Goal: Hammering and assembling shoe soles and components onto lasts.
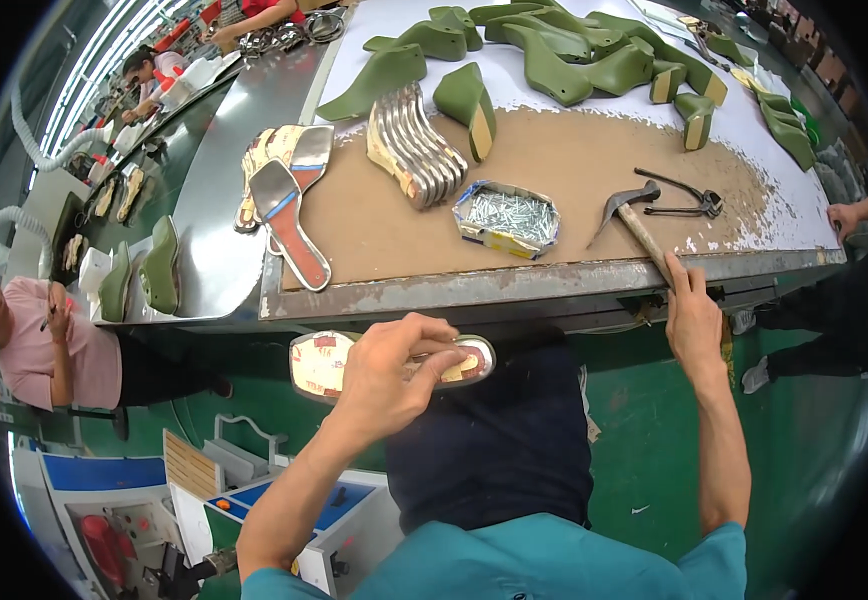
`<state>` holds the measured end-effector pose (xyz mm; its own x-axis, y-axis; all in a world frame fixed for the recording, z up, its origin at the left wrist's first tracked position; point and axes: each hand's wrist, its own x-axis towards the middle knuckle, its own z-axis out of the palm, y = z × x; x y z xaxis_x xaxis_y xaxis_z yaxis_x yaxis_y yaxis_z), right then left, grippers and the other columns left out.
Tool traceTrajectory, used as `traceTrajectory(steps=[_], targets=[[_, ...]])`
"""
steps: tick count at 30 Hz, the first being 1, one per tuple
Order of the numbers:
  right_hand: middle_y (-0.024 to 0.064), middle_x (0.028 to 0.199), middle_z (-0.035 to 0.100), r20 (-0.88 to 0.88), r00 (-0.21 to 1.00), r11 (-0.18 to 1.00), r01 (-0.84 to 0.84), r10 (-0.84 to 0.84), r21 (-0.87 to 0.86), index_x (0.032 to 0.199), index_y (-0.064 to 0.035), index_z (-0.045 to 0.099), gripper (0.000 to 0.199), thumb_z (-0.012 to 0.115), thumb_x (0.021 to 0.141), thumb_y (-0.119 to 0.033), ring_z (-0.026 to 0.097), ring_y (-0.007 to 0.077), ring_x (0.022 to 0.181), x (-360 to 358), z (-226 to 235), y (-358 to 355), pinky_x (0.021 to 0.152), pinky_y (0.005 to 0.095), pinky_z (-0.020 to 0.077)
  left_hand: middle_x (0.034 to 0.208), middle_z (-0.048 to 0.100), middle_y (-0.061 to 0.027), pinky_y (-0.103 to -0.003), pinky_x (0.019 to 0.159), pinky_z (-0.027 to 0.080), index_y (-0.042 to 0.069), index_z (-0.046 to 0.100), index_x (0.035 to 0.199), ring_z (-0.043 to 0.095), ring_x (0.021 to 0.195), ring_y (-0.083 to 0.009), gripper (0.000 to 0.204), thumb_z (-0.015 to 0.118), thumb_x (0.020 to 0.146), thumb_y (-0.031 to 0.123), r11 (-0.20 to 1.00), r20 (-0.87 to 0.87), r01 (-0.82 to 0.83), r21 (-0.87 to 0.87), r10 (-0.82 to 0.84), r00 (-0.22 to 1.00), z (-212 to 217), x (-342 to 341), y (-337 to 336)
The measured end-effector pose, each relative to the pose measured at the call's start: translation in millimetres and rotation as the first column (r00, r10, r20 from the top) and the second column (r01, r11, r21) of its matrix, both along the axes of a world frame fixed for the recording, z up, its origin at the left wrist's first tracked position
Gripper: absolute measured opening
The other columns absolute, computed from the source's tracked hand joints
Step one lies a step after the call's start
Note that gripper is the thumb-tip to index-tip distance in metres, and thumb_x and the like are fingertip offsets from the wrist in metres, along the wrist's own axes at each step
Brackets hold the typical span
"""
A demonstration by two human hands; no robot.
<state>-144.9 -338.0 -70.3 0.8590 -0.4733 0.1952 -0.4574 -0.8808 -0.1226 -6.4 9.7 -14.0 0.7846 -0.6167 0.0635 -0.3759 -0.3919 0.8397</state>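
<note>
Hammer (pixel 644 236) to right of the nail box (pixel 507 219), head down on worktable (pixel 574 160); right hand (pixel 694 320) closed round the handle's near end. Sole-shaped piece (pixel 320 365), pale and patched, nearer the person than the box and left of it, off the table's front edge. Left hand (pixel 386 380) over it, thumb and fingers narrow; cannot tell whether they pinch the piece or something small. Pincers (pixel 711 204) right of box, beyond hammer handle. Row of stacked insoles (pixel 419 150) left of box; green lasts (pixel 554 75) beyond.
</note>
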Motion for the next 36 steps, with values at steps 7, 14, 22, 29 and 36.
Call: traceTrajectory(steps=[7, 14, 22, 29, 36], targets=[[0.0002, 0.07, 0.047, 0.408, 0.875, 0.406, -0.284, -0.259, 0.868, 0.148, -0.0091, 0.026, 0.048, 0.037, 0.101, -0.013, 0.039, 0.0025, 0.051, -20, 32, 80, 0.044, 0.0187, 0.0331, 0.108, 0.07, -0.0093, -0.041, 0.102, 0.041, 0.007, 0.064, 0.089, 0.055, 0.121, -0.0324, 0.011, 0.07, 0.081, 0.01, 0.985, 0.141, 0.13, 0.118, -0.146, 0.979, -3, 11, -1], [0.0016, 0.068, 0.047, 0.601, 0.759, 0.49, -0.634, 0.249, 0.598, 0.148, -0.009, 0.021, 0.051, 0.042, 0.102, -0.02, 0.037, 0.0042, 0.049, -46, 30, 108, 0.044, 0.0199, 0.0308, 0.108, 0.069, -0.0037, -0.04, 0.092, 0.046, 0.01, 0.068, 0.087, 0.058, 0.115, -0.0281, 0.009, 0.071, 0.08, 0.016, 0.96, 0.191, 0.152, 0.236, -0.2, 0.961, 1, 12, -6], [0.0063, 0.065, 0.05, 0.668, 0.644, 0.454, -0.754, 0.373, 0.474, 0.137, -0.011, 0.042, 0.052, 0.061, 0.089, -0.001, 0.046, 0.0168, 0.046, -63, 60, 117, 0.041, 0.0303, 0.0376, 0.107, 0.068, 0.001, -0.038, 0.084, 0.046, 0.014, 0.069, 0.09, 0.06, 0.105, -0.0233, 0.01, 0.066, 0.083, 0.02, 0.954, 0.182, 0.135, 0.267, -0.188, 0.965, 3, 11, 0], [0.0079, 0.067, 0.052, 0.453, 0.753, 0.608, -0.656, 0.478, 0.448, 0.135, -0.0121, 0.044, 0.055, 0.063, 0.085, 0.001, 0.051, 0.0232, 0.048, -63, 61, 129, 0.042, 0.0354, 0.0419, 0.111, 0.067, -0.0031, -0.039, 0.084, 0.048, 0.011, 0.067, 0.098, 0.061, 0.102, -0.0281, 0.02, 0.069, 0.081, 0.021, 0.938, 0.095, 0.147, 0.315, -0.185, 0.978, 11, 8, -3], [0.0056, 0.072, 0.054, 0.155, 0.965, -0.439, -0.235, -0.209, 0.867, 0.146, -0.0099, 0.025, 0.06, 0.053, 0.094, -0.002, 0.05, 0.0103, 0.056, -64, 72, 141, 0.048, 0.0243, 0.0414, 0.099, 0.064, -0.0099, -0.042, 0.083, 0.045, 0.008, 0.058, 0.111, 0.061, 0.095, -0.0321, 0.054, 0.08, 0.069, 0.034, 0.827, 0.313, 0.184, 0.531, -0.393, 0.864, 15, 14, 15]])
